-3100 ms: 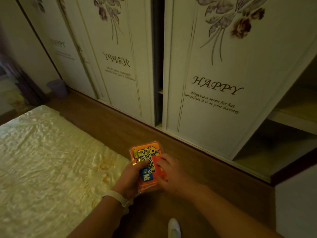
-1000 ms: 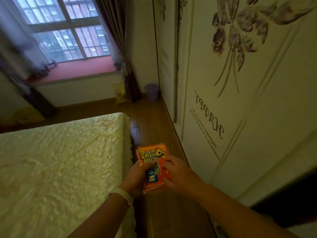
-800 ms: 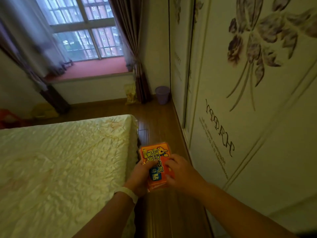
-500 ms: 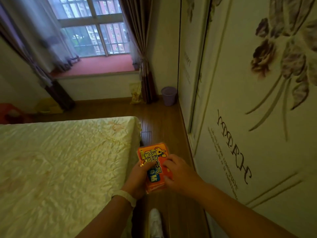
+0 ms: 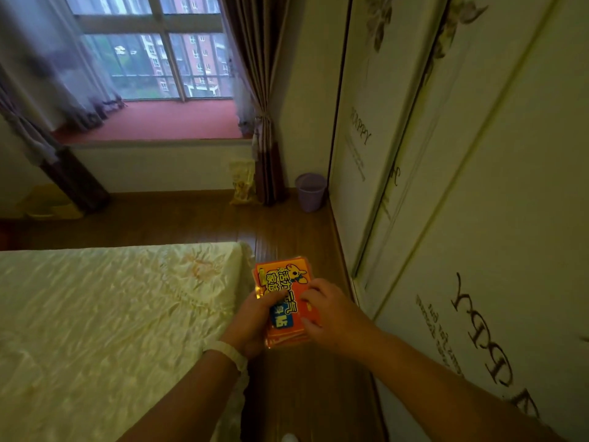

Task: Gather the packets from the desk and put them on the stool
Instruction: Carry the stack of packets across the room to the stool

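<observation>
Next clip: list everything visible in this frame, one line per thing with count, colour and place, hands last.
packets: one stack, exact count unclear, orange with yellow and blue print, held in both hands above the floor
bed: one, pale yellow cover, left
floor: brown wood, between bed and wardrobe
wardrobe: one, cream doors with flower print and lettering, right
bin: one, lilac, on the floor by the wardrobe
bag: one, yellow, against the wall below the window
window: one, far wall, red sill
curtains: dark, at both sides of the window
wristband: one, white, left wrist
left hand: holds the stack's left edge
right hand: holds the stack's right side
</observation>
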### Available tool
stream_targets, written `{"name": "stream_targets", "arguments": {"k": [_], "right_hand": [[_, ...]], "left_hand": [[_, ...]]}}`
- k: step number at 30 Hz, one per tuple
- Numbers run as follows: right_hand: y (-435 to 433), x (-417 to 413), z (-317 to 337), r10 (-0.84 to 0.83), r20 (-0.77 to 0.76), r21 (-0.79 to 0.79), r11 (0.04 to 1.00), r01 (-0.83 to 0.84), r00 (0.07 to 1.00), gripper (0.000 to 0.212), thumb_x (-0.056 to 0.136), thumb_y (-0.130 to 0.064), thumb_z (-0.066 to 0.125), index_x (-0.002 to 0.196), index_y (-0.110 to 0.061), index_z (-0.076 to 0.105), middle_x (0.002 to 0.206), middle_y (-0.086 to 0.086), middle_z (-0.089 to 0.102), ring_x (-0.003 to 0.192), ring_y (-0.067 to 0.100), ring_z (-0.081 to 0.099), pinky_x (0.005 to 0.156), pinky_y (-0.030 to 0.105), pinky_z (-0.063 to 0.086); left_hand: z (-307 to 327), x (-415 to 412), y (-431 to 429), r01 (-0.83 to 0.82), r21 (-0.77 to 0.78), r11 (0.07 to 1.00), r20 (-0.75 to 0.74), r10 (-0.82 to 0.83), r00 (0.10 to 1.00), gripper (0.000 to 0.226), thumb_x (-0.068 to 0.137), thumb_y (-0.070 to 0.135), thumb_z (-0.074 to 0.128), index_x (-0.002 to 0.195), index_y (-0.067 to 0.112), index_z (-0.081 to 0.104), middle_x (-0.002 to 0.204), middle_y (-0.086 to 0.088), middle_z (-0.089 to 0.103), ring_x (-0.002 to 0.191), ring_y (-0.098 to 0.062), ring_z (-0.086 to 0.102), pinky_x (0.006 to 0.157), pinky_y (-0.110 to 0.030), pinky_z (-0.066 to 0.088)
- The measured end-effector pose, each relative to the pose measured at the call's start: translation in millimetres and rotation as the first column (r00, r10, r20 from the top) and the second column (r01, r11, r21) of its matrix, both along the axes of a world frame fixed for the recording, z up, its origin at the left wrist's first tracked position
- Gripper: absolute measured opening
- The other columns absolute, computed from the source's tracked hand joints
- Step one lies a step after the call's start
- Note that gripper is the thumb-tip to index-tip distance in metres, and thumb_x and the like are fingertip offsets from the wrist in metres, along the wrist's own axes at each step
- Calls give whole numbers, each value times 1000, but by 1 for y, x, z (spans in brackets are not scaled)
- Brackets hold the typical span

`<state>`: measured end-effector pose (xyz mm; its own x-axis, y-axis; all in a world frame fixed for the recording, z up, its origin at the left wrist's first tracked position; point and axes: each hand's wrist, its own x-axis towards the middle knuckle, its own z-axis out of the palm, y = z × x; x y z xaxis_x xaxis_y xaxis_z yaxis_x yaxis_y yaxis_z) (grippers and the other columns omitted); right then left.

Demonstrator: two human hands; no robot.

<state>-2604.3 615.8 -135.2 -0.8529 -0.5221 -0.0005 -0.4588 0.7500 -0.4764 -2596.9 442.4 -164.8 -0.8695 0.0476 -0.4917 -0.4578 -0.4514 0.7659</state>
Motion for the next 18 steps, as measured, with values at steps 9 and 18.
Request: {"name": "stream_targets", "arguments": {"k": [9,18], "right_hand": [[-37,-100,6,26,-27,-24,999,-27,999,47,88,-35,57,132,-24,42,136,-5,34,124,13,36,99,30,43],[-55,-216,-9,110,3,-38,993,-110,994,47,89,-34,58,131,-25,41,138,-4,34,124,13,36,101,30,42]], "left_hand": [[15,-93,-39,-23,7,1000,-51,23,998,31,90,7,58,120,2,59,103,-24,71,81,-33,72,69,-44,61],[3,-197,-57,-91,-55,994,-15,90,996,29,91,7,58,119,1,60,98,-22,73,79,-33,73,67,-43,61]]}}
